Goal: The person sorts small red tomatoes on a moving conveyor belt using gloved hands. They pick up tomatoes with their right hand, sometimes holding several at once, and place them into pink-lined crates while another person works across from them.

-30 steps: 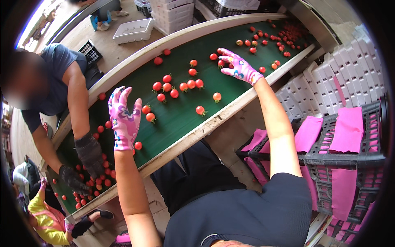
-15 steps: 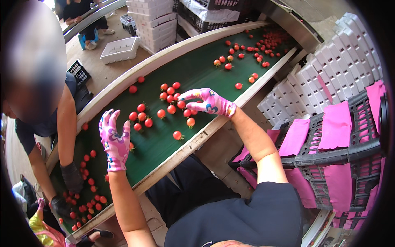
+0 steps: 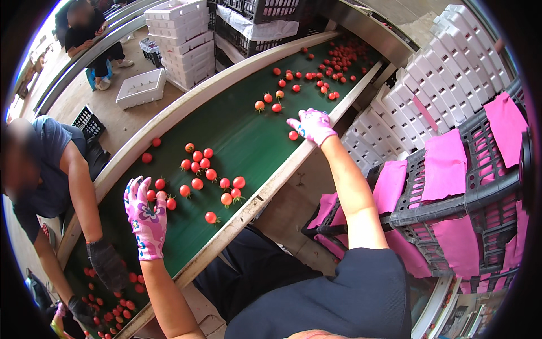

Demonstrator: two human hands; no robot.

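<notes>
My left hand (image 3: 145, 219), in a pink flowered glove, hovers over the green conveyor belt (image 3: 240, 135). Its fingers are apart, and cherry tomatoes (image 3: 171, 204) lie right beside them. Farther up the belt, my right hand (image 3: 314, 125) in a matching glove reaches over the near rail (image 3: 237, 219). Those fingers stretch leftward without a visible grip, above a single cherry tomato (image 3: 293, 135). Between the hands lies a loose group of red and orange-red tomatoes (image 3: 196, 167), several with green stems. A denser spread of tomatoes (image 3: 341, 59) covers the far end.
Across the belt at left, a co-worker's dark-gloved hands (image 3: 107, 264) are among more tomatoes. Stacked white crates (image 3: 418, 107) and black crates lined with pink sheets (image 3: 446, 164) stand at my right. Beyond the far rail are a white tray (image 3: 141, 89) and stacked white boxes (image 3: 180, 42).
My right hand has moved up the belt, away from the middle group of tomatoes. Tomatoes have shifted down-left along the belt. My left hand sits slightly lower and stays open.
</notes>
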